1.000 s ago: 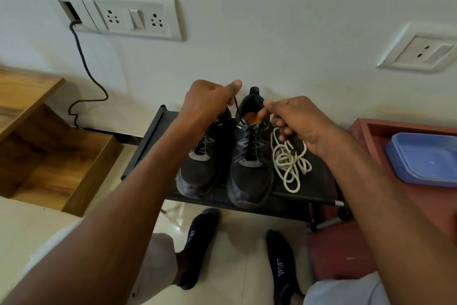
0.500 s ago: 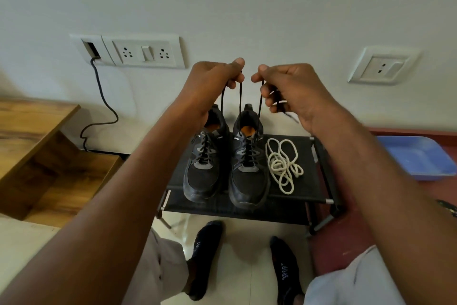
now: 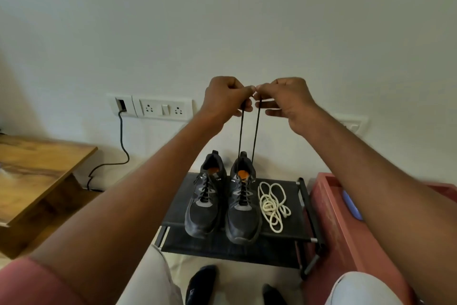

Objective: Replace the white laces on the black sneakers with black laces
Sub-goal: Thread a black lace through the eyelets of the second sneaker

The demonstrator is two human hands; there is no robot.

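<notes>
Two black sneakers stand side by side on a black rack (image 3: 279, 235), the left sneaker (image 3: 204, 202) and the right sneaker (image 3: 243, 208), both threaded with black laces. My left hand (image 3: 226, 99) and my right hand (image 3: 286, 100) are raised high above the right sneaker, thumbs nearly touching. Each pinches one end of the black lace (image 3: 247, 136), whose two strands run taut down to the right sneaker's top eyelets. A loose pile of white laces (image 3: 272, 203) lies on the rack beside the right sneaker.
A wooden table (image 3: 37, 171) stands at the left, with a wall socket plate (image 3: 153, 108) and a black cable (image 3: 118, 151) behind it. A red tray (image 3: 346, 230) holding a blue container (image 3: 352, 205) sits at the right. My socked feet (image 3: 200, 285) rest below the rack.
Both hands have risen well above the right sneaker and come together, drawing the two black lace ends up taut. The camera has tilted upward.
</notes>
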